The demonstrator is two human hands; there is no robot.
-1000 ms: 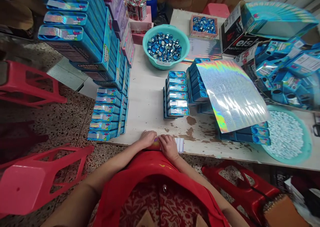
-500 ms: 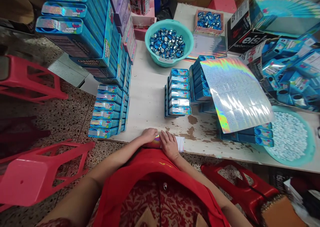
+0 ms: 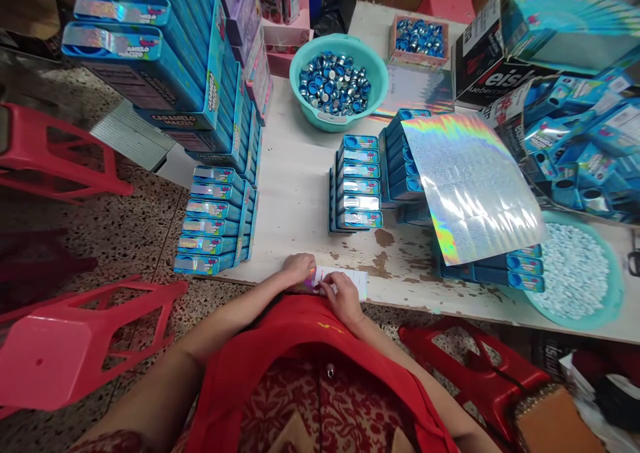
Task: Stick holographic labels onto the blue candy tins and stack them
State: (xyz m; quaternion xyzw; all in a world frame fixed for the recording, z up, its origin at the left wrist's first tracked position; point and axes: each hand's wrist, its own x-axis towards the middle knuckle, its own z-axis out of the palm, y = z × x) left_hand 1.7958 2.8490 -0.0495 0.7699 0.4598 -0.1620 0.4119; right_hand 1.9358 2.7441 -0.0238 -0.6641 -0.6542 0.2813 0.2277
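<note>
At the table's front edge lies a narrow sticker strip [image 3: 350, 278], part white and part shiny rainbow. My left hand [image 3: 299, 268] is closed over its left end, with the fingertips curled in. My right hand [image 3: 343, 293] rests over its near side, thumb and fingers pinched together at the strip's edge. What exactly sits between those fingertips is too small to see. Just beyond my hands, a row of blue printed tins [image 3: 359, 186] stands in a tray, several with shiny stickers on top. A large holographic sheet [image 3: 477, 190] lies over more tins to the right.
Filled trays of blue tins [image 3: 213, 220] are stacked on the left. Behind stands a turquoise basin [image 3: 305, 103] of small caps, beside a pink box [image 3: 417, 56] of caps. At right are a bag of tins [image 3: 575, 143] and a basin [image 3: 617, 286] of white pellets. Red stools [image 3: 55, 353] flank me.
My right hand has gone from lying flat on the strip to curled, fingertips pinched at its edge. More of the white strip shows. My left hand stays at the left end.
</note>
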